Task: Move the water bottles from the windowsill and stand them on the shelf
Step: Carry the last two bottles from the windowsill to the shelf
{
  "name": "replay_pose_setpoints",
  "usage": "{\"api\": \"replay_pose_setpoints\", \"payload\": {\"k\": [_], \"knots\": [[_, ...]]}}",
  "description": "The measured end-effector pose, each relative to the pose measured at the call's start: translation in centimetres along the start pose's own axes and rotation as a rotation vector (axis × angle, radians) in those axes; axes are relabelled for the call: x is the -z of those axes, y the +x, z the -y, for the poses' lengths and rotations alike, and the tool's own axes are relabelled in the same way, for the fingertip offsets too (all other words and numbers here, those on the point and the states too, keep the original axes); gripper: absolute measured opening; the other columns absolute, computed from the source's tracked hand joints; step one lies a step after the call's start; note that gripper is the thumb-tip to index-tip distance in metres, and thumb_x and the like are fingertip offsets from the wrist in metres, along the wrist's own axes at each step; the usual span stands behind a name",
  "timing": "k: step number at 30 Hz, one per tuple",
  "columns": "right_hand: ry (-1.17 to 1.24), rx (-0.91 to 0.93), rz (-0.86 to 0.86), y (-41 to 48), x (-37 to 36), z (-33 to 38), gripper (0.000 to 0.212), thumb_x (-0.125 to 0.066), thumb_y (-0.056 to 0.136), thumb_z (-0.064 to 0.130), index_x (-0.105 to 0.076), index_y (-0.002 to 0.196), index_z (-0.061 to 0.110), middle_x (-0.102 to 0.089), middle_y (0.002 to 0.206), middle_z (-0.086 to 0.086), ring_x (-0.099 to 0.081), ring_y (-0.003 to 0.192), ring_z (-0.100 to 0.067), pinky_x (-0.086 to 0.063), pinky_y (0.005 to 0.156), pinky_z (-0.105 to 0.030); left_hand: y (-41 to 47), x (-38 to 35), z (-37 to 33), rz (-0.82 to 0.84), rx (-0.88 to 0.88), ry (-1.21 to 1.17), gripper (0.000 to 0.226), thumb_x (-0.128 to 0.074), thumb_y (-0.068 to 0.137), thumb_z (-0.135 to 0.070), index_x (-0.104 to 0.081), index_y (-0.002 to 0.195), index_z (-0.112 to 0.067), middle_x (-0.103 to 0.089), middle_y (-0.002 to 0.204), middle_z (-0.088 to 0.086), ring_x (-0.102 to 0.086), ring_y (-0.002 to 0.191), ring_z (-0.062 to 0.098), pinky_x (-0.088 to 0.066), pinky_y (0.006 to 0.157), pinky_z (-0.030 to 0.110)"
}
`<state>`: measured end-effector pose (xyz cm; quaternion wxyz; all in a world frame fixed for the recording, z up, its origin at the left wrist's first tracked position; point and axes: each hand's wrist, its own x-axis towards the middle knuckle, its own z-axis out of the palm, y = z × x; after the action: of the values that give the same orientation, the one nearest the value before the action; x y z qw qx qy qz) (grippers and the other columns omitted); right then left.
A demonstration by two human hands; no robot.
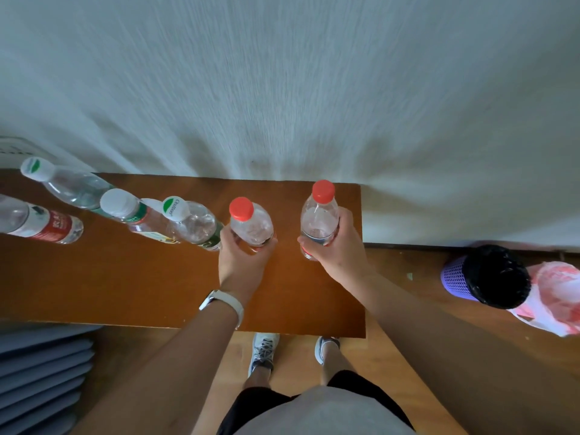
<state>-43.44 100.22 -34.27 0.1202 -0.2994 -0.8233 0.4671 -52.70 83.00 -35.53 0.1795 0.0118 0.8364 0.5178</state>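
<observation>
The left hand (241,255), wearing a white wristband (224,304), is curling its fingers round the lower body of the left red-capped bottle (251,226), which is standing roughly upright in the middle of the frame over the wooden top (141,277). The right hand (339,243) is wrapping thumb and fingers round the right red-capped bottle (320,219), just right of centre and near the top's right end. Whether its base is touching the wood cannot be told. Both bottles are clear, and their labels are hiding behind the fingers, so no writing is showing on them.

4 more bottles are lining the top toward the left of the frame. Touching the left hand's bottle is the Cestbon bottle (196,226), its white cap carrying a green patch and the word "Cestbon". Next is the green-banded bottle (138,215) with a plain white cap, then the green-marked bottle (75,189) at the upper left. At the left edge the red-label bottle (50,227) is showing white characters too small to read.

A pale curtain (282,89) is hanging behind the top. At the right of the frame a purple mesh bin (455,277) lined in black is standing on the floor beside a pink and white plastic bag (558,296)
</observation>
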Motion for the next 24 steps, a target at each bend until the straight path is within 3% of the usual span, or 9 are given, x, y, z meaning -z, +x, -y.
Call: {"api": "replay_pose_setpoints", "payload": {"k": [4,10,14,20,24], "knots": [[0.018,0.036,-0.031,-0.3,-1.0,-0.4,0.081,-0.088,0.069,0.04,-0.04,0.13,0.019,-0.053,0.111,0.013,-0.057,0.096,0.002,-0.053,0.083,-0.014,0.2,0.6,0.5,0.004,-0.047,0.06,0.064,-0.086,0.071,-0.047,-0.047,0.121,-0.038,-0.062,0.12,-0.011,-0.059,0.114,0.012,-0.053,0.099,0.041],[-0.013,0.095,0.035,-0.5,-1.6,-1.4,0.08,-0.086,0.071,0.04,-0.039,0.135,0.029,-0.056,0.129,0.007,-0.054,0.119,-0.009,-0.053,0.097,-0.031,0.5,1.7,0.3,0.075,-0.052,0.06,0.061,-0.085,0.076,-0.038,-0.049,0.126,-0.04,-0.061,0.116,-0.024,-0.058,0.111,0.0,-0.051,0.097,0.03],[-0.02,0.109,0.099,0.2,-1.9,-1.2,0.073,-0.086,0.074,0.031,-0.046,0.134,0.027,-0.057,0.128,0.008,-0.054,0.116,-0.007,-0.051,0.1,-0.028,0.2,1.8,0.2,0.108,-0.039,0.038,0.061,-0.085,0.079,-0.03,-0.048,0.127,-0.041,-0.058,0.116,-0.031,-0.057,0.111,-0.005,-0.048,0.096,0.024],[-0.022,0.102,0.072,0.1,-2.1,-1.5,0.069,-0.087,0.072,0.03,-0.044,0.126,0.034,-0.054,0.118,0.014,-0.056,0.107,-0.007,-0.051,0.094,-0.022,0.3,2.1,0.2,0.142,-0.041,-0.005,0.063,-0.083,0.08,-0.027,-0.051,0.134,-0.032,-0.061,0.122,-0.023,-0.059,0.118,0.003,-0.053,0.1,0.033],[-0.056,0.074,0.022,-0.6,-2.3,-1.8,0.075,-0.088,0.069,0.037,-0.046,0.129,0.02,-0.053,0.115,0.011,-0.055,0.101,-0.006,-0.049,0.088,-0.014,0.2,2.3,0.2,0.161,-0.042,-0.007,0.067,-0.084,0.079,-0.029,-0.051,0.137,-0.03,-0.062,0.125,-0.021,-0.058,0.12,0.004,-0.053,0.101,0.037]]}}
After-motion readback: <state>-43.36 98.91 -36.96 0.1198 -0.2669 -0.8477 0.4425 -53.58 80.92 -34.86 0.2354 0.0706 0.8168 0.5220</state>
